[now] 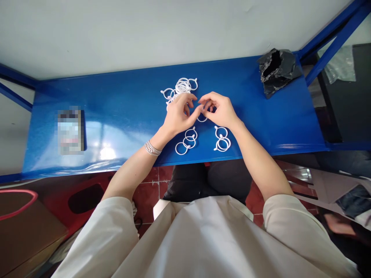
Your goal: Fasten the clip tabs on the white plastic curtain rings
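Two hands are present, the left hand (179, 115) and the right hand (218, 111), with one stack of metal bangles (153, 148) on the left wrist. The blue metal counter (261, 116) carries one tangled pile of white plastic rings (181, 88), too interlocked to count; one group of three rings (187, 141); one group of two or three rings (222, 139), overlap unresolved; and one single ring (202, 120) under the hands. It also carries one black plastic bag (276, 71) and one pixelated flat object (69, 131).

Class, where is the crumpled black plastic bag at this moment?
In the head view, the crumpled black plastic bag sits at the far right end of the blue metal shelf, beyond the person's right hand.
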A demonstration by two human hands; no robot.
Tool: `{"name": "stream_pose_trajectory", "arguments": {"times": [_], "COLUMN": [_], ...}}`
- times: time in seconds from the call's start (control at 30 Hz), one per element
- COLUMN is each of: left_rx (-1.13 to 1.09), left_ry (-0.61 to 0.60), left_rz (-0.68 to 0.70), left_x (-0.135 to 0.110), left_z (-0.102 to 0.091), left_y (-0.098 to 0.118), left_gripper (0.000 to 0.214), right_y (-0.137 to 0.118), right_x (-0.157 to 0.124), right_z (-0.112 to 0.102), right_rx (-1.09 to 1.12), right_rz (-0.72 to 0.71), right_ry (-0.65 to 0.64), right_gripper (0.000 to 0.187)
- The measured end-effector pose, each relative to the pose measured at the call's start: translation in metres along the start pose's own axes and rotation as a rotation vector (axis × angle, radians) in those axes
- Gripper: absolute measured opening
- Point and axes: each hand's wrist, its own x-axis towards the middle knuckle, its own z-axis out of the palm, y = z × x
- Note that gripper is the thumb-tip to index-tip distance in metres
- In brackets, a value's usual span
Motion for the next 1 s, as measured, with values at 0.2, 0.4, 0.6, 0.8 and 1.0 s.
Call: {"name": "stream_pose_trajectory", "arguments": {"times": [0.2,0.4,0.6,0.8,1.0], "left_rx": [-0.157,-0.353,-0.35,-0.431,-0.536], "left_ry": [-0.15,-0.235,-0.217,-0.32,-0.363], "left_rz": [-0.119,-0.267,-0.197,-0.25,-0.259], "left_x": [-0.001,-0.001,0.001,0.001,0.006], "left_z": [0.005,0.007,0.007,0.003,0.002], "left_y": [0.01,0.005,0.008,0.013,0.013], "left_gripper": [0.027,0.023,0.023,0.029,0.038], "right_y": [0.002,-0.009,-0.016,-0.021,-0.028], "right_x": [0.0,0.001,0.002,0.001,0.002], "right_z": [0.001,-0.002,-0.005,-0.007,-0.001], "right_rx": [0.034,0.066,0.109,0.315,0.539], "right_rz": [-0.03,0.108,0.256,0.378,0.417], "right_ry": [0.019,-0.01,-0.067,-0.274,-0.342], "right_gripper": [0.023,0.031,0.034,0.035,0.032]}}
